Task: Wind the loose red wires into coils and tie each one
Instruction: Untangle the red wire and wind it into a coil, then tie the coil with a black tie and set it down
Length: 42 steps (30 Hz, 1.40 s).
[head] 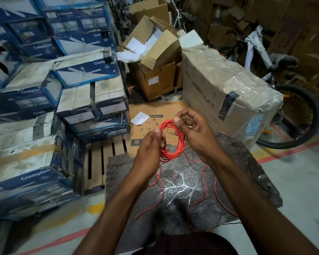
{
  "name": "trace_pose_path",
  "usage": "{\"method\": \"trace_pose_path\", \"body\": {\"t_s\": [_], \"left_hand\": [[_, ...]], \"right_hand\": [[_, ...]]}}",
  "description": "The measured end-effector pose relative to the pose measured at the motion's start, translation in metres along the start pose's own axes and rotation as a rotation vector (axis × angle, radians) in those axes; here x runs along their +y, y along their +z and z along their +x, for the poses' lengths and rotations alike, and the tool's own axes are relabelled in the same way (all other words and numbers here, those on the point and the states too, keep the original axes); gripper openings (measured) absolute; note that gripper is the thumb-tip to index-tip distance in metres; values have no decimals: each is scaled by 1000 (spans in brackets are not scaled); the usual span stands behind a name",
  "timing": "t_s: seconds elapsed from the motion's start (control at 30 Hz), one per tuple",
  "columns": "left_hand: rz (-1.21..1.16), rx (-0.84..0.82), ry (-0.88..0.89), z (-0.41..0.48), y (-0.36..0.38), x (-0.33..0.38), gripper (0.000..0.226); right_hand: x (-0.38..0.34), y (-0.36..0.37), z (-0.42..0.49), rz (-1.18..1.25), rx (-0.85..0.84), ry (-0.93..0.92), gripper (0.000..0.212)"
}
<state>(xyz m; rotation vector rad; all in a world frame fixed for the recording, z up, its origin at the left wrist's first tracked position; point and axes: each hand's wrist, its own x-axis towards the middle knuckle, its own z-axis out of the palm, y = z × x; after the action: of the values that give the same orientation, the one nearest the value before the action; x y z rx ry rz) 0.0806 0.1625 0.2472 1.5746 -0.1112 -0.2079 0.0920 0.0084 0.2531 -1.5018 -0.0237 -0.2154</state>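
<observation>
A coil of thin red wire (180, 144) is held up in front of me, above a grey felt mat (177, 183). My left hand (149, 153) grips the coil's left side, thumb on top. My right hand (193, 133) pinches the upper right of the coil between thumb and fingers. Loose red wire tails (203, 181) hang from the coil and trail down over the mat toward me.
Stacked blue Crompton boxes (50, 100) fill the left. A flat cardboard sheet (155, 122) and a wooden pallet (99, 161) lie beyond the mat. A plastic-wrapped carton (226, 91) and a bicycle (291, 100) stand right; open brown boxes (155, 52) sit behind.
</observation>
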Motion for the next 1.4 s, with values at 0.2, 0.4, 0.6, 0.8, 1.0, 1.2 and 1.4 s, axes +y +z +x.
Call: {"method": "trace_pose_path", "body": {"t_s": [0.2,0.4,0.6,0.8,1.0,1.2,1.4], "left_hand": [[123,165,15,0,9,-12,34],[-76,126,-133,13,21,-18,34],[-178,45,-277,17,49,-29,31],[-218,-12,-326,16,84,-45,31],[-410,-57,-437,15,120,-63,31],[-846,-79,-629,18,150,-79,35],[-960,-101,-677,21,177,-97,36]], "right_hand": [[16,13,-16,60,135,88,25],[15,-5,-26,168,163,219,21],[23,-47,-36,81,110,259,8],[37,-88,-53,-57,265,135,5],[53,-125,-74,104,419,201,9],[68,-153,-89,566,467,410,20],[93,-186,-100,824,558,522,20]]}}
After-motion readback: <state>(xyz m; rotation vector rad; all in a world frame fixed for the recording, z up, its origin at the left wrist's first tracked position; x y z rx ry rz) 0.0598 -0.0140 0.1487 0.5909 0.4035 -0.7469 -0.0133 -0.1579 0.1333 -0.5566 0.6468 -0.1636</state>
